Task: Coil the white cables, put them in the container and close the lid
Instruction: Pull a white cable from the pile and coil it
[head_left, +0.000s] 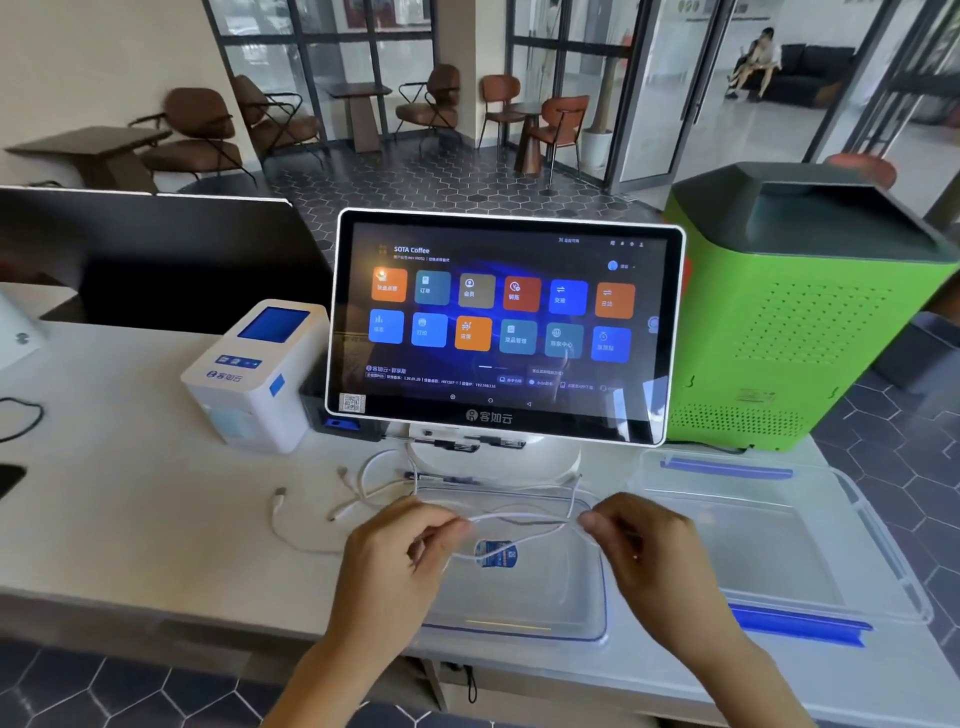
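Observation:
A white cable is stretched in loops between both hands, above the clear plastic container on the counter. My left hand pinches one end of the loops and my right hand pinches the other end. More white cables lie loose on the counter to the left of the container. The clear lid with blue clips lies flat to the right of the container.
A touchscreen terminal stands right behind the container. A white label printer is at its left, a green machine at its right. A dark monitor stands far left. The counter's front edge runs just below the container.

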